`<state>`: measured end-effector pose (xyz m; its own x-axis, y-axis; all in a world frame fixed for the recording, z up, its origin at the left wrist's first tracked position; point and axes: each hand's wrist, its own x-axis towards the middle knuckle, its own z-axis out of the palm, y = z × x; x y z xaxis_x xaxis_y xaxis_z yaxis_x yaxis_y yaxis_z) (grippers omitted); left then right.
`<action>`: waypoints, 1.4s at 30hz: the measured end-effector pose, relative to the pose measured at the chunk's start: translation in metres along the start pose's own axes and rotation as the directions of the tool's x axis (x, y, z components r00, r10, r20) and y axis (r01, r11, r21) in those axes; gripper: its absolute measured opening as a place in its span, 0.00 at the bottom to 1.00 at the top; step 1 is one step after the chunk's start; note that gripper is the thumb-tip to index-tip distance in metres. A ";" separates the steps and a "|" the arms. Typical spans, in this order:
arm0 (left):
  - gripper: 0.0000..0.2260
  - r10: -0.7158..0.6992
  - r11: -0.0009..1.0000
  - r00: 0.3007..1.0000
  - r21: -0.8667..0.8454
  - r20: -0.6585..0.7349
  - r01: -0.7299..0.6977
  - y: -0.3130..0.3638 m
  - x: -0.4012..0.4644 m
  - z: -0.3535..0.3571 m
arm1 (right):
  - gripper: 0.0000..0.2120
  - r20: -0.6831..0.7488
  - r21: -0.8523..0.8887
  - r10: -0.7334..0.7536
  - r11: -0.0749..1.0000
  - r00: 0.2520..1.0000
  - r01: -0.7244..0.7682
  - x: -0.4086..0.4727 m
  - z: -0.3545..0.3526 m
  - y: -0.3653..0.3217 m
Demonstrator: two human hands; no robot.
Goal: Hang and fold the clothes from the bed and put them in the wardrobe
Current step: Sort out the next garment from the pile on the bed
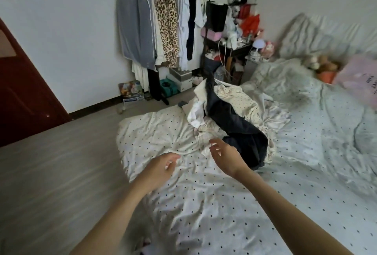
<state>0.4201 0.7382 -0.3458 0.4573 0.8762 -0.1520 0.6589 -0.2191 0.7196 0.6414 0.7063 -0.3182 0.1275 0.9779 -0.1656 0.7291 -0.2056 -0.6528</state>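
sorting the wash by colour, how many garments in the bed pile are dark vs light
Going by what shows in the pile on the bed:
dark: 1, the navy garment
light: 3, the spotted cream garment, the white garment, the pale garment at the near edge
total: 4; more may lie hidden beneath

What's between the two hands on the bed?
In the head view, only wrinkled dotted bedsheet shows between the left hand and the right hand. The clothes pile begins just beyond the right hand's fingertips.
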 end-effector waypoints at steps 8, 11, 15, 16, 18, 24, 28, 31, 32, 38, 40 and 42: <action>0.13 0.052 0.997 0.987 0.045 0.154 -0.059 -0.086 0.153 -0.113 | 0.17 -0.156 0.073 0.221 0.974 0.963 -0.212 0.155 0.034 -0.043; 0.13 0.072 0.995 0.984 0.063 0.162 -0.083 -0.097 0.199 -0.140 | 0.17 -0.228 0.112 0.302 0.953 0.926 -0.283 0.189 0.033 -0.056; 0.13 0.142 0.987 0.954 0.039 0.265 -0.158 -0.094 0.253 -0.142 | 0.17 -0.298 0.111 0.386 0.922 0.873 -0.370 0.224 0.020 -0.052; 0.13 0.163 0.982 0.943 0.044 0.289 -0.184 -0.093 0.257 -0.140 | 0.18 -0.308 0.104 0.408 0.912 0.859 -0.396 0.227 0.016 -0.049; 0.13 0.193 0.974 0.918 0.042 0.347 -0.220 -0.090 0.284 -0.136 | 0.19 -0.347 0.093 0.453 0.888 0.821 -0.450 0.248 0.004 -0.035; 0.14 0.267 0.951 0.873 0.036 0.409 -0.308 -0.078 0.375 -0.129 | 0.17 -0.457 0.075 0.499 0.847 0.736 -0.527 0.326 -0.022 0.009; 0.14 0.298 0.935 0.861 0.055 0.413 -0.350 -0.056 0.431 -0.129 | 0.21 -0.459 -0.010 0.559 0.774 0.691 -0.633 0.376 -0.043 0.046; 0.14 0.312 0.930 0.871 0.066 0.380 -0.362 -0.042 0.470 -0.126 | 0.26 -0.415 -0.134 0.573 0.729 0.707 -0.671 0.405 -0.049 0.073; 0.14 0.320 0.924 0.870 0.080 0.375 -0.374 -0.039 0.483 -0.124 | 0.28 -0.397 -0.180 0.553 0.736 0.733 -0.653 0.415 -0.048 0.081; 0.14 0.291 0.923 0.831 0.091 0.474 -0.374 -0.029 0.517 -0.110 | 0.15 -0.494 -0.215 0.475 0.745 0.728 -0.632 0.447 -0.035 0.105; 0.14 0.293 0.924 0.823 0.076 0.486 -0.374 -0.027 0.523 -0.107 | 0.11 -0.554 -0.005 0.539 0.760 0.634 -0.650 0.450 -0.047 0.099; 0.14 0.307 0.920 0.804 0.057 0.509 -0.387 -0.018 0.525 -0.106 | 0.10 -0.606 0.086 0.550 0.764 0.575 -0.640 0.446 -0.070 0.091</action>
<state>0.5850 1.2478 -0.3667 0.8739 0.4192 -0.2459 0.4633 -0.5653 0.6825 0.8117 1.1262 -0.3998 0.8818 0.4715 -0.0058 0.4172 -0.7859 -0.4563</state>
